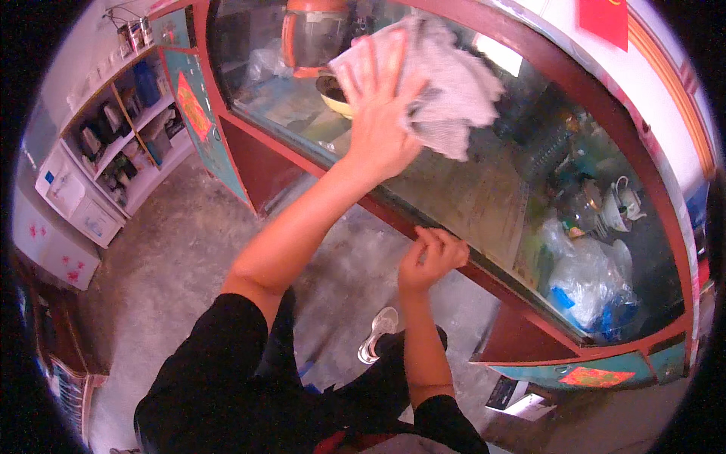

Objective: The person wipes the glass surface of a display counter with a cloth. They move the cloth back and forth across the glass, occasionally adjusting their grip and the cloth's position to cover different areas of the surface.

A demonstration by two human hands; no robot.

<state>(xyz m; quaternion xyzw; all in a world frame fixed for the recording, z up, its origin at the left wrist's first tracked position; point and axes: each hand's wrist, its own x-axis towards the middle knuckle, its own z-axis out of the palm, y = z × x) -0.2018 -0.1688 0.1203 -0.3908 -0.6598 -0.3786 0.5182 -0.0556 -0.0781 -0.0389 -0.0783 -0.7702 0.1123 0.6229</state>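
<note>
My left hand [380, 122] is spread over a pale greyish-pink cloth [454, 96] and holds it against the glass front [488, 170] of a cabinet. The cloth bunches out to the right of my fingers. Lower down, my right hand [432, 256] has its fingers curled over the red-brown lower rail [391, 211] of the glass. Behind the pane are an orange-framed appliance or container [317, 40], a yellow bowl [336, 103] partly hidden by my left hand, a clear plastic bag [592, 284] and some white cups or teapots [621, 204].
Green cabinet doors with orange paper decorations [194, 106] flank the glass on both sides. At the left stand open shelves [130, 133] with jars and other items. A small box [506, 393] and a white paper-like item [530, 406] lie on the concrete floor [187, 249] at lower right.
</note>
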